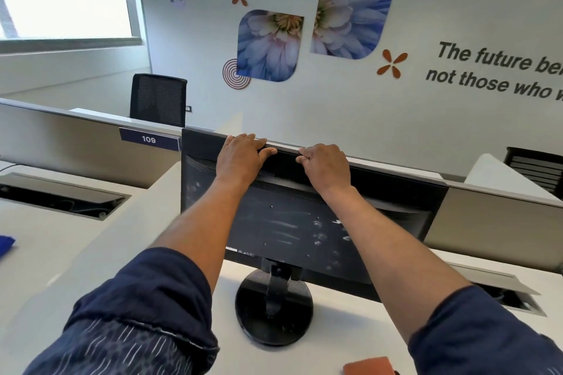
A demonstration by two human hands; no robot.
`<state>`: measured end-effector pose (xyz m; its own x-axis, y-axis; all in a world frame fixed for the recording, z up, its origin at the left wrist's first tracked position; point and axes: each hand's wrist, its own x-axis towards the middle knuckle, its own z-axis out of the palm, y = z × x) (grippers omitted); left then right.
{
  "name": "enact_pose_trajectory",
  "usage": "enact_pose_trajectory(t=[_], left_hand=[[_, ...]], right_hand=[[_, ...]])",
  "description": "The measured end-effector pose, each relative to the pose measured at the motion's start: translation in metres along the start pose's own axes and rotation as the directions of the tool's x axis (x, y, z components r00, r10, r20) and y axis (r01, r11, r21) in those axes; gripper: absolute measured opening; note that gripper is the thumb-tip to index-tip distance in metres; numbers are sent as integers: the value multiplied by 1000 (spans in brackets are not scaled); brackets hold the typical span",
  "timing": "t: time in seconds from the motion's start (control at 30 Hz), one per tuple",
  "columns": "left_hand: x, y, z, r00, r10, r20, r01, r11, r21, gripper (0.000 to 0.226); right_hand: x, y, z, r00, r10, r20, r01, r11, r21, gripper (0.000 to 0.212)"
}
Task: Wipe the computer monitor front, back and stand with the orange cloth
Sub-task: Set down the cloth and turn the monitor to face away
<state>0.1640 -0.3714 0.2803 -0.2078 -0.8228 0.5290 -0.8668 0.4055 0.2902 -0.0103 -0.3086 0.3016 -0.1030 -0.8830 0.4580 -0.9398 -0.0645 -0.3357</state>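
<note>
The left hand's fingers point(243, 138) are hooked over the top edge of the monitor point(289, 222), thumb lying along the rim. The right hand's fingers point(307, 152) are curled tighter over the same edge, just beside them. So the left hand point(240, 158) and right hand point(326, 166) both grip the monitor near the middle of its top, and neither holds anything else. Its back faces the person, streaked and spotted with pale marks.

The orange cloth point(370, 366) lies on the desk point(76, 253) down by the right elbow, well apart from both hands.

From where I stand, the worry is the high grip. The whole thing sits on one round stand point(274, 310), and a pull or twist from the top could rock it or skid the base. The partition point(91, 131) runs close behind, so a swung corner might knock it. Fingertips over the rim are probably pressing the front, which would leave fresh prints there. I can't see any cables, so a snag is possible. Reaching for the cloth leaves one hand to steady everything.
</note>
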Motion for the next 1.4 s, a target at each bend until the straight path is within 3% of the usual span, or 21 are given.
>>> enact_pose_trajectory(t=[0.57, 0.93, 1.07, 1.2, 1.33, 1.4], left_hand=[[0, -6, 11, 996, -35, -80, 36, 999, 17, 49], [-22, 15, -3, 994, -99, 34, 97, 993, 64, 60], [-48, 41, -1, 983, -182, -17, 181, 982, -43, 69], [-81, 76, 9, 985, -114, -126, 96, 985, -143, 69], [-125, 112, 25, 961, -34, -275, -41, 965, -260, 69], [-157, 127, 45, 961, -32, -276, -66, 938, -340, 64]], right_hand=[[13, 2, 9, 1000, -27, -13, 27, 1000, 14, 26], [-6, 2, -1, 999, -38, -7, 38, 999, -9, 26], [-31, 3, -1, 983, -158, -99, 150, 986, -78, 22], [-72, 15, 3, 924, -295, -243, 258, 951, -173, 36], [-132, 44, 11, 911, -214, -353, 220, 975, -24, 31], [-173, 72, 23, 931, -125, -344, 143, 989, 29, 24]])
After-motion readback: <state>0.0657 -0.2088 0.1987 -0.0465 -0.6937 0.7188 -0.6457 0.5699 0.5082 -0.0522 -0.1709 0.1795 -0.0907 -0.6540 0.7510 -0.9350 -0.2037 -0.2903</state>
